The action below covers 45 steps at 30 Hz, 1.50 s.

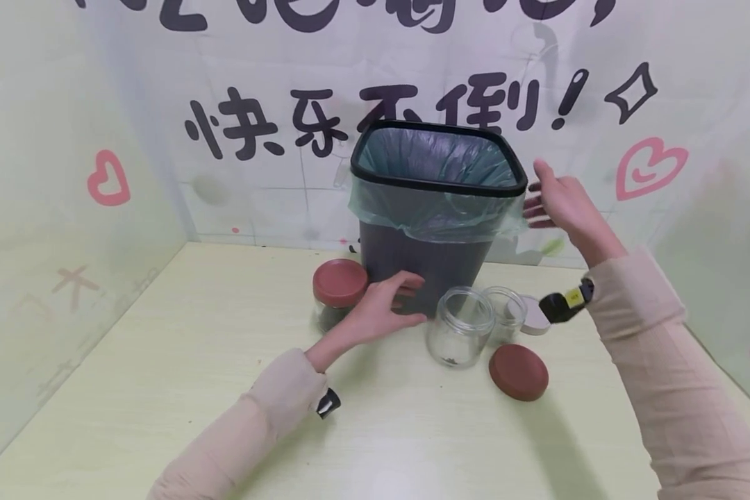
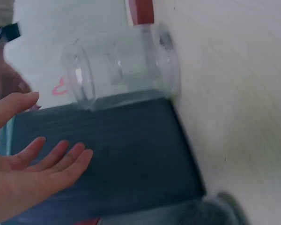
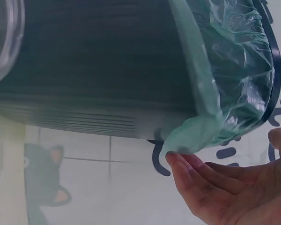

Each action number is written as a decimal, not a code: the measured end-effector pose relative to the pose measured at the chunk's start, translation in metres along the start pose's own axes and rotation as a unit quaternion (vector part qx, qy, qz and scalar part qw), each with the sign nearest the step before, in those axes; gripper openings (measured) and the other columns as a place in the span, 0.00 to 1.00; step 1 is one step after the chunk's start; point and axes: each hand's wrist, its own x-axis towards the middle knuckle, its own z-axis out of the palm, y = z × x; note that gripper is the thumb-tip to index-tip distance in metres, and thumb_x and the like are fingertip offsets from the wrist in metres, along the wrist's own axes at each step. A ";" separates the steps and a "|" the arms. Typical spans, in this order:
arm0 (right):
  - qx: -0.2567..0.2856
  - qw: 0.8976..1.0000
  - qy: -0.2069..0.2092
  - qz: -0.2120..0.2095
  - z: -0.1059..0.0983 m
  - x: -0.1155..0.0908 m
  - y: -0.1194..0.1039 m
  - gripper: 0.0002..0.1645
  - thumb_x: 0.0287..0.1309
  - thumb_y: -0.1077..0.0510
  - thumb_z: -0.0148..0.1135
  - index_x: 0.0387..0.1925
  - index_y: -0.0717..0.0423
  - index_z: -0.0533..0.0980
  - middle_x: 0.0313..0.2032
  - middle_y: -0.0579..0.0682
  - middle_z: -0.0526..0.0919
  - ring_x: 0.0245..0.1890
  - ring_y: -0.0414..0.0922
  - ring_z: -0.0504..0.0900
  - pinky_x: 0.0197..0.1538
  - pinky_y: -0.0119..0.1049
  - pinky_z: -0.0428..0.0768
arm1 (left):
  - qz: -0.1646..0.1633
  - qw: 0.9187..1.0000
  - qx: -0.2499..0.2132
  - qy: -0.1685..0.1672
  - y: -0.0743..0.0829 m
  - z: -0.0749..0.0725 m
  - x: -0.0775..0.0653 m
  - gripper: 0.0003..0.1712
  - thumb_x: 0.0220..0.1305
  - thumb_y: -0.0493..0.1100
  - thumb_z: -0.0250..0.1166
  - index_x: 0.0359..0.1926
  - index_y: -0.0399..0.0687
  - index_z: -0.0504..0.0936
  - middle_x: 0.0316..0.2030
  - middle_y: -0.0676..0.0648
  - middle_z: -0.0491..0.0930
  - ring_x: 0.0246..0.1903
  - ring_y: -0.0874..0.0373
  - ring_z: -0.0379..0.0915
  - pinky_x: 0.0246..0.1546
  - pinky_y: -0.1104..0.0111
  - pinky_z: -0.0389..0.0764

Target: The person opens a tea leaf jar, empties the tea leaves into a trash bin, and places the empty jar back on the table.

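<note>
A dark trash bin (image 1: 421, 257) with a black rim stands at the back of the table, lined with a green plastic bag (image 1: 425, 212) folded over its edge. My right hand (image 1: 559, 198) is beside the bin's upper right side, fingers extended; in the right wrist view its fingertips (image 3: 175, 157) are right at the hanging edge of the bag. My left hand (image 1: 387, 305) is in front of the bin's lower part, thumb and fingers spread with nothing between them. Just right of it stands an open glass jar (image 1: 461, 330).
Behind my left hand is a jar with a red lid (image 1: 340, 280). A smaller glass jar (image 1: 505, 312), a pale lid (image 1: 535, 316) and a loose red lid (image 1: 519, 373) sit to the right. A printed cloth wall (image 1: 256, 187) rises behind the table (image 1: 162, 389).
</note>
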 end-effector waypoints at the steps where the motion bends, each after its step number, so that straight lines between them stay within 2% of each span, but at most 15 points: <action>1: 0.008 1.000 -0.006 -0.002 0.000 -0.003 0.007 0.48 0.60 0.32 0.25 0.59 0.72 0.58 0.44 0.64 0.73 0.25 0.30 0.76 0.39 0.30 0.78 | 0.000 1.000 -0.004 -0.004 0.000 -0.004 -0.003 0.27 0.51 0.36 0.66 0.52 0.34 0.68 0.51 0.39 0.72 0.51 0.50 0.70 0.48 0.63 0.73; 5: 0.026 0.998 -0.049 -0.029 0.003 -0.017 0.037 0.47 0.62 0.35 0.23 0.60 0.75 0.54 0.52 0.70 0.69 0.30 0.29 0.77 0.41 0.28 0.77 | 0.002 0.999 -0.035 -0.021 -0.001 -0.022 -0.016 0.27 0.51 0.34 0.65 0.53 0.33 0.68 0.50 0.37 0.72 0.50 0.48 0.70 0.48 0.61 0.73; 8: 0.031 0.994 -0.078 -0.063 0.009 -0.031 0.057 0.43 0.65 0.39 0.23 0.59 0.76 0.54 0.52 0.73 0.68 0.34 0.28 0.77 0.42 0.26 0.76 | 0.006 0.998 -0.057 -0.032 -0.004 -0.035 -0.029 0.27 0.51 0.33 0.64 0.53 0.31 0.67 0.48 0.35 0.73 0.49 0.46 0.71 0.47 0.58 0.73; 10: 0.034 0.992 -0.083 -0.086 0.015 -0.041 0.066 0.41 0.66 0.40 0.25 0.58 0.75 0.56 0.50 0.74 0.69 0.35 0.28 0.77 0.42 0.23 0.75 | 0.004 0.997 -0.072 -0.043 -0.007 -0.043 -0.038 0.27 0.51 0.32 0.64 0.53 0.31 0.66 0.47 0.36 0.74 0.47 0.46 0.72 0.46 0.58 0.74; 14: 0.080 0.985 -0.075 -0.135 0.028 -0.059 0.079 0.35 0.67 0.45 0.31 0.56 0.75 0.59 0.42 0.55 0.79 0.38 0.31 0.78 0.42 0.22 0.75 | -0.011 0.992 -0.110 -0.059 -0.016 -0.059 -0.054 0.26 0.51 0.30 0.63 0.52 0.31 0.66 0.46 0.34 0.73 0.46 0.43 0.72 0.44 0.64 0.76; 17: 0.129 0.973 -0.071 -0.179 0.041 -0.068 0.086 0.29 0.67 0.51 0.37 0.53 0.76 0.61 0.37 0.39 0.79 0.39 0.34 0.79 0.43 0.24 0.75 | -0.024 0.989 -0.135 -0.055 -0.025 -0.071 -0.064 0.25 0.51 0.28 0.62 0.51 0.29 0.66 0.46 0.30 0.72 0.45 0.40 0.71 0.43 0.67 0.76; 19: 0.158 0.963 -0.072 -0.206 0.051 -0.073 0.088 0.25 0.67 0.55 0.40 0.52 0.76 0.62 0.37 0.38 0.79 0.39 0.36 0.80 0.43 0.25 0.75 | -0.033 0.989 -0.139 -0.045 -0.031 -0.078 -0.070 0.25 0.52 0.28 0.62 0.51 0.28 0.66 0.46 0.28 0.71 0.45 0.37 0.71 0.42 0.67 0.77; 22: 0.180 0.951 -0.083 -0.239 0.066 -0.078 0.084 0.21 0.65 0.61 0.42 0.51 0.77 0.63 0.38 0.48 0.80 0.40 0.39 0.80 0.44 0.29 0.76 | -0.044 0.988 -0.143 -0.032 -0.041 -0.086 -0.076 0.25 0.52 0.28 0.61 0.52 0.28 0.66 0.46 0.27 0.70 0.45 0.36 0.70 0.42 0.67 0.76; 25: 0.167 0.946 -0.105 -0.256 0.082 -0.082 0.075 0.20 0.65 0.62 0.42 0.50 0.77 0.64 0.41 0.60 0.78 0.41 0.43 0.80 0.45 0.30 0.76 | -0.053 0.988 -0.141 -0.021 -0.047 -0.093 -0.078 0.25 0.52 0.28 0.61 0.52 0.27 0.66 0.47 0.26 0.69 0.45 0.38 0.71 0.43 0.68 0.76; 27: 0.138 0.949 -0.115 -0.259 0.094 -0.083 0.068 0.19 0.64 0.63 0.43 0.50 0.75 0.65 0.42 0.65 0.77 0.42 0.45 0.79 0.45 0.31 0.76 | -0.057 0.990 -0.130 -0.013 -0.050 -0.096 -0.079 0.25 0.52 0.27 0.61 0.52 0.27 0.66 0.47 0.26 0.70 0.45 0.39 0.72 0.42 0.68 0.76; 29: 0.103 0.952 -0.120 -0.260 0.106 -0.083 0.062 0.19 0.63 0.62 0.46 0.51 0.72 0.66 0.43 0.65 0.76 0.42 0.48 0.79 0.46 0.33 0.76 | -0.066 0.992 -0.111 -0.002 -0.053 -0.099 -0.079 0.24 0.52 0.27 0.61 0.51 0.27 0.66 0.47 0.28 0.71 0.44 0.41 0.73 0.42 0.69 0.76; 32: 0.044 0.957 -0.118 -0.261 0.125 -0.081 0.056 0.20 0.62 0.59 0.50 0.52 0.68 0.67 0.44 0.61 0.77 0.43 0.49 0.78 0.46 0.37 0.76 | -0.092 0.993 -0.074 0.022 -0.057 -0.100 -0.079 0.25 0.52 0.31 0.62 0.51 0.27 0.66 0.45 0.31 0.73 0.43 0.46 0.75 0.41 0.71 0.76; 35: 0.001 0.958 -0.123 -0.257 0.142 -0.078 0.052 0.23 0.60 0.56 0.52 0.53 0.67 0.67 0.45 0.59 0.77 0.44 0.49 0.78 0.46 0.40 0.76 | -0.136 0.988 -0.058 0.050 -0.061 -0.100 -0.079 0.26 0.52 0.34 0.64 0.50 0.28 0.65 0.44 0.33 0.74 0.42 0.49 0.75 0.41 0.71 0.75; 39: -0.018 0.961 -0.146 -0.236 0.161 -0.074 0.051 0.28 0.59 0.53 0.53 0.56 0.67 0.64 0.50 0.60 0.73 0.48 0.50 0.76 0.48 0.41 0.75 | -0.189 0.977 -0.056 0.080 -0.065 -0.096 -0.078 0.31 0.50 0.36 0.66 0.51 0.30 0.60 0.46 0.31 0.70 0.43 0.47 0.73 0.42 0.66 0.74; 45: -0.062 0.964 -0.144 -0.216 0.187 -0.064 0.051 0.37 0.56 0.49 0.56 0.61 0.65 0.57 0.55 0.61 0.69 0.52 0.52 0.73 0.50 0.43 0.74 | -0.232 0.969 -0.047 0.074 -0.070 -0.085 -0.069 0.48 0.46 0.38 0.69 0.61 0.32 0.49 0.57 0.29 0.60 0.55 0.39 0.61 0.51 0.54 0.69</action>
